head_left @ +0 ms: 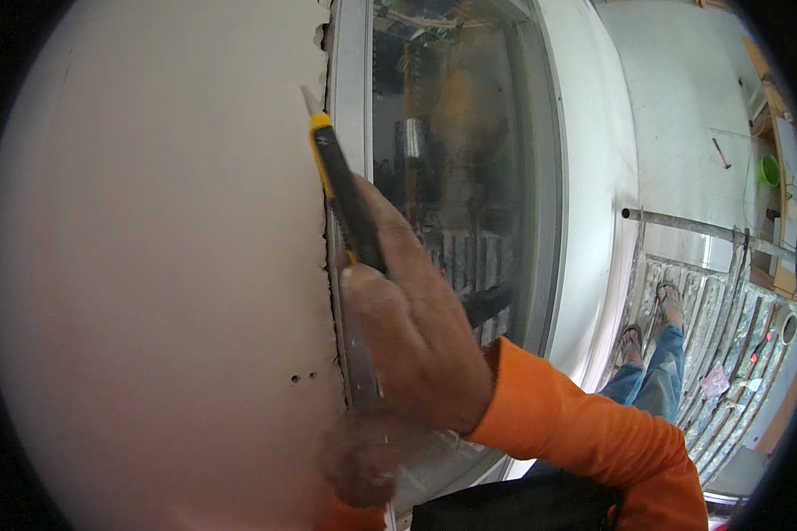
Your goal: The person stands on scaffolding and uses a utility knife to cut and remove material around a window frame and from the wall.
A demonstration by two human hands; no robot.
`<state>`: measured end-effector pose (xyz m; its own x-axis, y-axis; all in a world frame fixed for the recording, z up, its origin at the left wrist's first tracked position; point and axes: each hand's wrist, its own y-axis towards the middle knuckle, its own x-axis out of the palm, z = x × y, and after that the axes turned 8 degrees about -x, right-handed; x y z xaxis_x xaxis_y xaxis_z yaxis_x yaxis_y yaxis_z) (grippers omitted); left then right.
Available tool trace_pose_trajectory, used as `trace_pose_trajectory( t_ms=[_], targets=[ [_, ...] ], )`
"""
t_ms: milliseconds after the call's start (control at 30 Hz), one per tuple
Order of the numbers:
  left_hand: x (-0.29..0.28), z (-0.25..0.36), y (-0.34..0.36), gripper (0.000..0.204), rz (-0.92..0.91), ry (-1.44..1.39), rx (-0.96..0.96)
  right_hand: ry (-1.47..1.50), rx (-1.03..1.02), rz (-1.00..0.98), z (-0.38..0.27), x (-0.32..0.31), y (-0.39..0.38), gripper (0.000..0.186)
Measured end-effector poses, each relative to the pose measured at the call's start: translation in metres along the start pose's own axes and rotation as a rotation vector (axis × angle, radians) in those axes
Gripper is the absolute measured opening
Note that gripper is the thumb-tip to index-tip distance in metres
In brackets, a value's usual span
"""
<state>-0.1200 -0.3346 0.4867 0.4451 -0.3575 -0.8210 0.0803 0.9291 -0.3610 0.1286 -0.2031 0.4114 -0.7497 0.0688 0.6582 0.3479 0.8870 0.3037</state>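
My right hand (403, 310), in an orange sleeve, grips a black-and-yellow utility knife (345, 186) with its blade pointing upward, beside the ragged seam between the pale wall (168, 221) and a metal window frame (352, 80). The hand overlaps the frame and part of the dark glass (456, 124). Low in the middle, my left hand (359, 456) is blurred by motion near the wall and the frame's lower part; whether it holds anything cannot be made out. Two small holes (303, 377) mark the wall left of the frame.
At right, sandalled feet (669, 301) in jeans stand on a slatted metal platform (717, 354) with small litter on it, beside a metal pipe (691, 226). Farther right are a lower floor (682, 71), a hammer-like tool (722, 155), a green bucket (769, 170) and some boards (784, 150).
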Motion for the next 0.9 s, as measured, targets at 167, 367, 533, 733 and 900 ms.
trace_pose_trajectory(
  t_ms=[167,367,533,733,900],
  targets=[
    [0.002,0.137,0.084,0.049,0.609,0.002,0.427,0.310,0.113,0.195,-0.022,0.025,0.020,0.069],
    [-0.016,0.208,0.148,0.045,0.673,-0.007,0.502,0.213,-0.024,0.312,-0.002,0.045,0.047,0.068],
    [-0.028,0.253,0.217,0.038,0.573,-0.026,0.523,0.207,0.176,0.189,-0.009,0.040,0.060,0.068],
    [-0.028,0.294,0.243,0.036,0.435,0.548,0.385,0.159,0.103,0.299,-0.001,0.045,0.075,0.068],
    [-0.045,0.310,0.272,0.035,0.227,0.664,0.319,0.219,0.116,0.307,-0.003,0.037,0.082,0.069]
  ],
)
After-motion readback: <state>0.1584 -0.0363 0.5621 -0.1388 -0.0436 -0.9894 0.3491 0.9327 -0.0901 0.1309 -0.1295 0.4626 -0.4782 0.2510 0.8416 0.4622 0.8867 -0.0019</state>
